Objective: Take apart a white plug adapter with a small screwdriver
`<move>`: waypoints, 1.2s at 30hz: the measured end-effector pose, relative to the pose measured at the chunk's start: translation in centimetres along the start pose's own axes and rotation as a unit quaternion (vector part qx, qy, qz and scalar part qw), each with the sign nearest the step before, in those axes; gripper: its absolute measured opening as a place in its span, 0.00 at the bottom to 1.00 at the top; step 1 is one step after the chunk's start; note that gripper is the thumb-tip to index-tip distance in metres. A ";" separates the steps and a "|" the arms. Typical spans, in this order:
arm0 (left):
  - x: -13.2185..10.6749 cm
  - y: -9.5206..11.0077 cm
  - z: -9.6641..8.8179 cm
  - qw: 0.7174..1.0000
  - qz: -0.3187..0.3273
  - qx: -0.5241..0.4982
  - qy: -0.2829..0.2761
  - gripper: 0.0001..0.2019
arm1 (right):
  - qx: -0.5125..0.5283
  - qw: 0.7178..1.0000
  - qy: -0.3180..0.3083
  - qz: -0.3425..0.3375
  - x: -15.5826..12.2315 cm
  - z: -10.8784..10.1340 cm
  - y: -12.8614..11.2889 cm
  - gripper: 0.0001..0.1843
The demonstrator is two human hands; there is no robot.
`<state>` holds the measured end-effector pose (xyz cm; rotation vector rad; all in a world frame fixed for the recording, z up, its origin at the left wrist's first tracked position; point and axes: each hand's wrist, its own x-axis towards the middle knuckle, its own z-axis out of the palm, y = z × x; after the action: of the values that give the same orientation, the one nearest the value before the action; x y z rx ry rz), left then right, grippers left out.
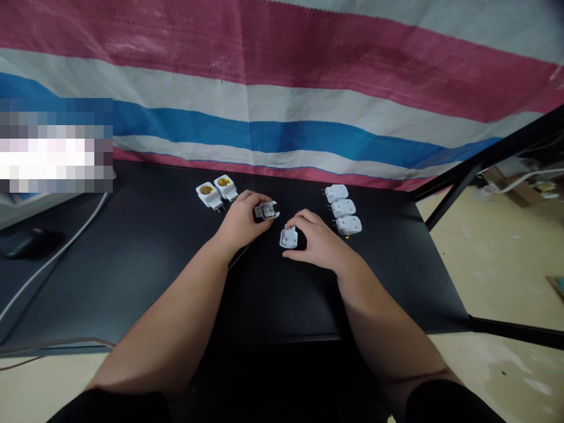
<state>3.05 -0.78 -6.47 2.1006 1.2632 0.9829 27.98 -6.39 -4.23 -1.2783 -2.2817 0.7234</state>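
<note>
While both forearms (176, 311) reach forward over the black table (282, 299), the hands work close together near its far side. Left hand (241, 222): fingers pressed together and curled, tips on an opened white plug (267, 210) with metal parts showing, apparently pinching it just above the tabletop. Right hand (315, 241): fingers arched, slightly spread, thumb low; they sit against a white plug cover (288, 238), which lies between the hands. Whether they grip it, cannot tell. Just beyond the right hand, three white plugs (343, 207) lie in a slanted column. Beyond the left hand stand two white lamp sockets (215, 190) with yellow centres, side by side. Behind the table hangs a striped pink, white and blue tarp (282, 111).
</note>
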 end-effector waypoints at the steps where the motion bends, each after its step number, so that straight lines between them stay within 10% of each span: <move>1: 0.0 0.0 0.0 1.000 -0.002 -0.001 -0.002 0.19 | -0.003 1.000 -0.005 0.004 0.0 0.2 0.0 0.25; 36: 0.1 -0.2 0.0 1.000 0.018 0.008 -0.019 0.18 | 0.105 0.991 0.031 0.075 0.1 -0.2 1.1 0.17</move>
<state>2.94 -0.60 -6.54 2.1504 1.2233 0.9464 28.78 -5.74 -4.75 -1.3610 -2.0147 0.9350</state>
